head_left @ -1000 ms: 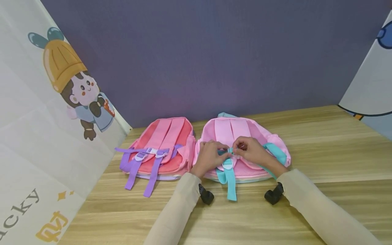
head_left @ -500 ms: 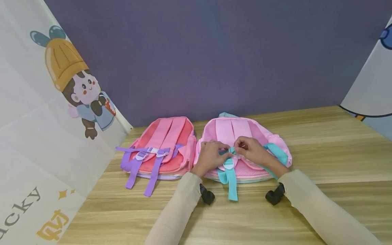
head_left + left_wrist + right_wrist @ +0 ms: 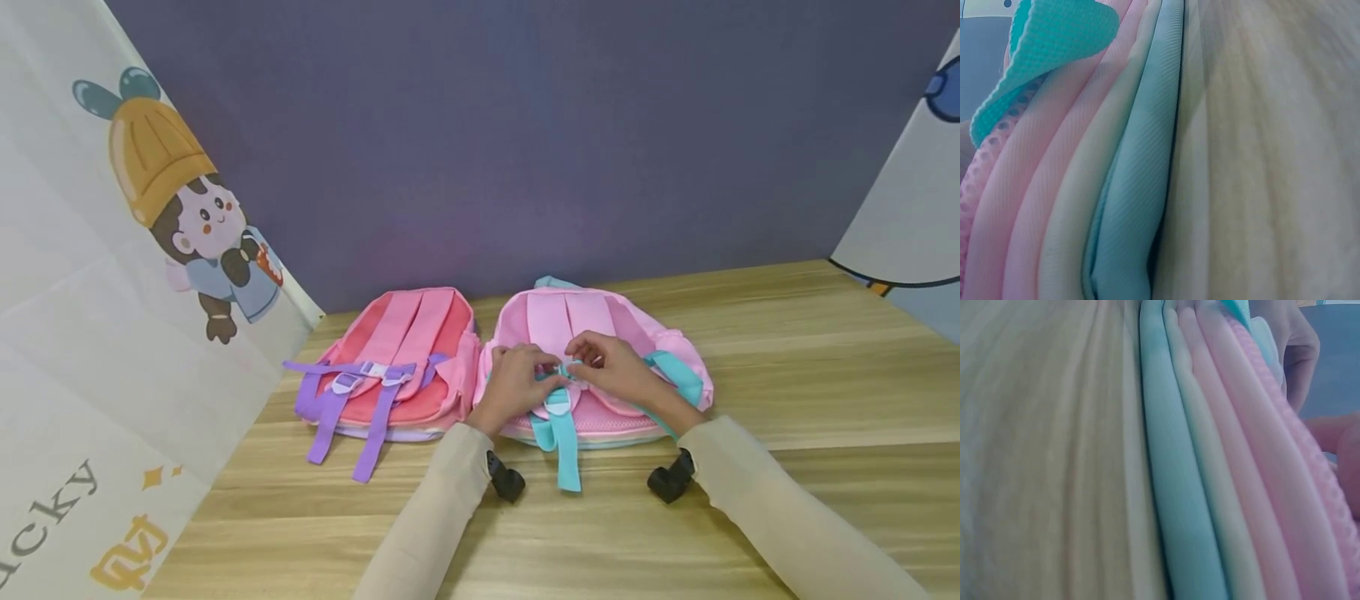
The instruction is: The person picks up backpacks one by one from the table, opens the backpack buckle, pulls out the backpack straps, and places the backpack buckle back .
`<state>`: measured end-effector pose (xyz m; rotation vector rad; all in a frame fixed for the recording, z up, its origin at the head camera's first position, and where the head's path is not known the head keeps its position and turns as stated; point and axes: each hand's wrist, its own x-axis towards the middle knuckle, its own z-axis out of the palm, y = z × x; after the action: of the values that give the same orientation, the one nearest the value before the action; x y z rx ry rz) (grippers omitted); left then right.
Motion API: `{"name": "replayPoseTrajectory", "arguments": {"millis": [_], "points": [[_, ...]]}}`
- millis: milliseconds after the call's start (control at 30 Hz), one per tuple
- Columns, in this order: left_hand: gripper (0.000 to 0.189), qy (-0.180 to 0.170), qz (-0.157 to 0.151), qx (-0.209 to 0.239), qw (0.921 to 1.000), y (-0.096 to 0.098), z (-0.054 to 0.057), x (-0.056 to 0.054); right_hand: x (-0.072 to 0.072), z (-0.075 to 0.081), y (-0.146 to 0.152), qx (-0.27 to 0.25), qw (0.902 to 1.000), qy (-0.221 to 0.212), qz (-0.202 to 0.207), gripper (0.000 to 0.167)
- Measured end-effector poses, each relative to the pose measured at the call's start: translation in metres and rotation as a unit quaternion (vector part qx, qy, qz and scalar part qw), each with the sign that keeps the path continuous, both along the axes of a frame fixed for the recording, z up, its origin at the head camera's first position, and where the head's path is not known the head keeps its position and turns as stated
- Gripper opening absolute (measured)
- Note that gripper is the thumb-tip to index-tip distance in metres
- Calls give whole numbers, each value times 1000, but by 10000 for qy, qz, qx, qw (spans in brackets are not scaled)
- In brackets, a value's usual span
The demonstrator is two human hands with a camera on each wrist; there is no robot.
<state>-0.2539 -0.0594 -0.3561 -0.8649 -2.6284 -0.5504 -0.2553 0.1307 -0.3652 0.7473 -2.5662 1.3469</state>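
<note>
A short teal webbing strap [image 3: 566, 372] runs between a person's fingertips at the middle of the back panel of a pale pink fabric backpack [image 3: 551, 312], which lies with its shoulder straps upward near the far edge of a wood-grain desk [image 3: 787, 342]. The left hand [image 3: 517, 382] pinches the strap between thumb and fingers, nearly closed on it; the right hand [image 3: 618, 367] bends its fingers close at the other side, with a small gap between index finger and thumb, and whether they have hold of the strap cannot be told. Just below, a long teal webbing tail [image 3: 567, 454] hangs from a pale plastic slider [image 3: 557, 402] toward the desk's near edge. The left wrist view shows teal webbing folded over the bag's pink, cream and blue-green side, which rests on the desk. Touching the pale pink bag, nearer the desk's far left corner, lies a coral-pink fabric backpack [image 3: 465, 375], its purple webbing straps [image 3: 372, 442] trailing forward and a white plastic buckle [image 3: 375, 369] across its front. Beige sleeves [image 3: 431, 508] reach in from the near edge, a black wrist camera [image 3: 506, 477] below each cuff. A dark blue-grey backdrop [image 3: 525, 150] rises behind the desk's far edge, beside a white panel [image 3: 67, 250] printed with a cartoon figure in a yellow hat [image 3: 161, 154].
</note>
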Motion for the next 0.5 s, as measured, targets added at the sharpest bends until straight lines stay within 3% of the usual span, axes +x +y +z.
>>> {"name": "replayPoseTrajectory", "arguments": {"millis": [200,500], "points": [[26,-40,-22,30,10000,0,0,1,2,1,-1,220,9997,-67,-93,13],[26,5,9,52,10000,0,-1,0,2,0,-1,-19,9997,-93,-217,4]]}}
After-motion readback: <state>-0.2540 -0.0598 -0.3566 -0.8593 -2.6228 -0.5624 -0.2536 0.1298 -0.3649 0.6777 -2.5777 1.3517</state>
